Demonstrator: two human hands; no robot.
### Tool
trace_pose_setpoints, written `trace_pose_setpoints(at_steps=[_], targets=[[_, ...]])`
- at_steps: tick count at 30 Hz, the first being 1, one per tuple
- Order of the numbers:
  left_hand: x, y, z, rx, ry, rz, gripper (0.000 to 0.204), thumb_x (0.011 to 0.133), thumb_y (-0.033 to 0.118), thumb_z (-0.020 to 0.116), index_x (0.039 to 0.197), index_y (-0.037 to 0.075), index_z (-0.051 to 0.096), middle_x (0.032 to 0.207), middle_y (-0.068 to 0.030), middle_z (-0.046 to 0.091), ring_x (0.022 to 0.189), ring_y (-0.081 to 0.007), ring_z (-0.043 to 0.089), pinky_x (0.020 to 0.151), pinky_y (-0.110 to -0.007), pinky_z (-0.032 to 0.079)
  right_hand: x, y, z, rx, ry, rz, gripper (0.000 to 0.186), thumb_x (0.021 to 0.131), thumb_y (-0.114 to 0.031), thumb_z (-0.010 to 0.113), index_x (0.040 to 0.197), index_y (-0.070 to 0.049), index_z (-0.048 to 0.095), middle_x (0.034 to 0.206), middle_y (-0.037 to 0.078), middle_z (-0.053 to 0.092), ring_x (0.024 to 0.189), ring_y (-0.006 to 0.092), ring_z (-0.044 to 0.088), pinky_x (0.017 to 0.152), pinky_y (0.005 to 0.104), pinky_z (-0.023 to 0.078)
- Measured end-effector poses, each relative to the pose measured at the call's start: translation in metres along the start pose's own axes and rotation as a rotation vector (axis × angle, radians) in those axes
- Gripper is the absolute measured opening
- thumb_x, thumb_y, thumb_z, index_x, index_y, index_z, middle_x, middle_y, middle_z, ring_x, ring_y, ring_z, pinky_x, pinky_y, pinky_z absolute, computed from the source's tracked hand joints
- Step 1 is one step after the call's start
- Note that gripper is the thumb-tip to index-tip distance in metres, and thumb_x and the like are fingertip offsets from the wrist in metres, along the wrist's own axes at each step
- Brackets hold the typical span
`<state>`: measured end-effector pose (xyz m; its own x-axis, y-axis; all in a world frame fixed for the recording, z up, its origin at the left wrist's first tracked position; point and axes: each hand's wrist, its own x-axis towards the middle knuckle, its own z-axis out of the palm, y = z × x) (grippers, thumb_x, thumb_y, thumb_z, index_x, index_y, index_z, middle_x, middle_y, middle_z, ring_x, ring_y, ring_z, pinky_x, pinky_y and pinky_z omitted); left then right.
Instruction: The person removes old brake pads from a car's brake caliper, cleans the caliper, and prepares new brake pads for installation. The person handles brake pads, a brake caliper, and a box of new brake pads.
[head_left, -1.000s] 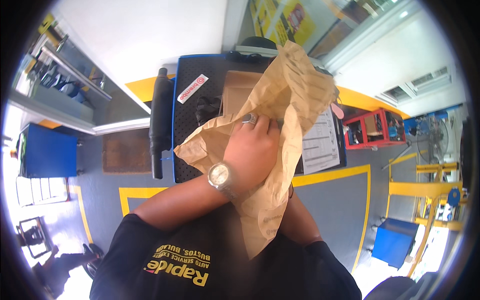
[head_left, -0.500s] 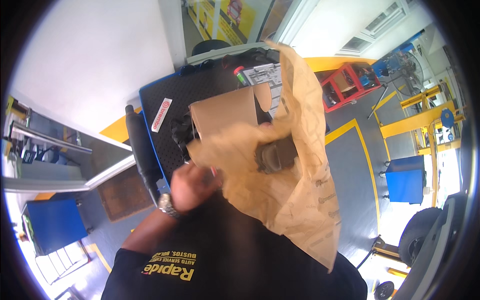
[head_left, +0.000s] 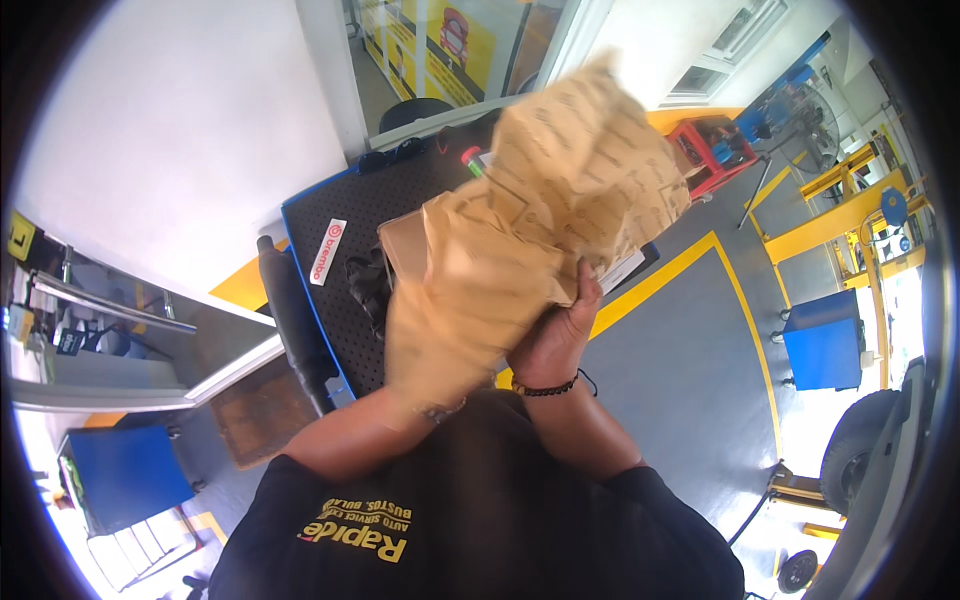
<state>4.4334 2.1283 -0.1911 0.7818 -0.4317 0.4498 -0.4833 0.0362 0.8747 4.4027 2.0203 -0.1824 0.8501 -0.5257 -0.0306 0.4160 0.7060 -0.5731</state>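
A large sheet of crumpled brown wrapping paper (head_left: pixel 590 165) with dark print stands over the cart top, partly smeared by motion. My right hand (head_left: pixel 553 338) grips its lower right side, thumb up along the paper. The paper hides my left hand; only the forearm (head_left: pixel 365 428) and a metal watch at the wrist show below it. Behind the paper, at its left, shows an edge of an open cardboard box (head_left: pixel 402 246). Whatever lies inside the paper is out of sight.
The blue-edged cart has a black perforated mat (head_left: pixel 318 205). On it lie a white label strip (head_left: pixel 328 252), black items (head_left: pixel 368 290) beside the box and a red-capped green tube (head_left: pixel 473 161). White sheets (head_left: pixel 622 271) show at right. A red tool tray (head_left: pixel 715 150) stands beyond.
The paper has folded over and now covers the dark brown part seen in it before. My right hand has come into view, and my left hand has gone behind the paper.
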Motion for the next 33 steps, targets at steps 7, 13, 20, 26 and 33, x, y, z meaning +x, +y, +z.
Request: trace_pose_setpoints(at_steps=[7,13,20,26,33], targets=[[0.013,-0.011,-0.019,-0.395,-0.095,-0.429,0.051,0.094,0.015,0.067,0.138,0.004,0.044,0.13,-0.0139,0.06,0.113,-0.0237,0.064,0.092,-0.037,0.056,-0.002,-0.036,-0.012,-0.08,-0.007,0.372,0.048,0.096,-0.024,0.064,0.139,-0.007,0.05,0.132,0.007,0.06,0.122,0.0238,0.057,0.104,0.0428,0.045],[-0.001,-0.01,-0.021,-0.306,-0.131,-0.541,0.049,0.093,0.008,0.07,0.136,0.003,0.047,0.127,-0.0128,0.062,0.111,-0.0223,0.066,0.09,-0.036,0.058,-0.023,-0.027,-0.051,-0.21,0.033,0.334,0.043,0.101,-0.014,0.058,0.14,-0.001,0.046,0.127,0.009,0.062,0.114,0.0234,0.063,0.096,0.0396,0.054],[-0.037,-0.034,0.016,-0.378,0.022,-0.779,0.029,0.102,0.009,0.05,0.127,-0.002,0.059,0.119,-0.0143,0.067,0.103,-0.0205,0.066,0.089,-0.034,0.054,-0.049,-0.033,-0.079,-0.395,-0.007,0.4,0.052,0.095,-0.014,0.069,0.139,0.001,0.046,0.131,0.01,0.061,0.117,0.0226,0.061,0.099,0.038,0.05],[-0.02,-0.014,0.02,-0.1,-0.328,-0.821,0.039,0.102,0.016,0.05,0.137,-0.003,0.051,0.128,-0.015,0.065,0.115,-0.0208,0.063,0.098,-0.034,0.049,-0.05,-0.054,-0.09,-0.845,-0.201,0.331,0.062,0.081,-0.011,0.082,0.133,0.002,0.052,0.128,0.01,0.061,0.115,0.0195,0.06,0.099,0.0343,0.049],[-0.055,-0.019,0.033,-0.407,-0.428,-0.663,0.038,0.102,0.017,0.053,0.137,0.001,0.053,0.124,-0.0116,0.067,0.115,-0.0184,0.063,0.1,-0.033,0.049,-0.051,-0.096,-0.116,-1.063,-0.657,0.327,0.067,0.081,-0.027,0.085,0.135,-0.003,0.053,0.134,0.011,0.057,0.121,0.0252,0.059,0.105,0.0383,0.048]])
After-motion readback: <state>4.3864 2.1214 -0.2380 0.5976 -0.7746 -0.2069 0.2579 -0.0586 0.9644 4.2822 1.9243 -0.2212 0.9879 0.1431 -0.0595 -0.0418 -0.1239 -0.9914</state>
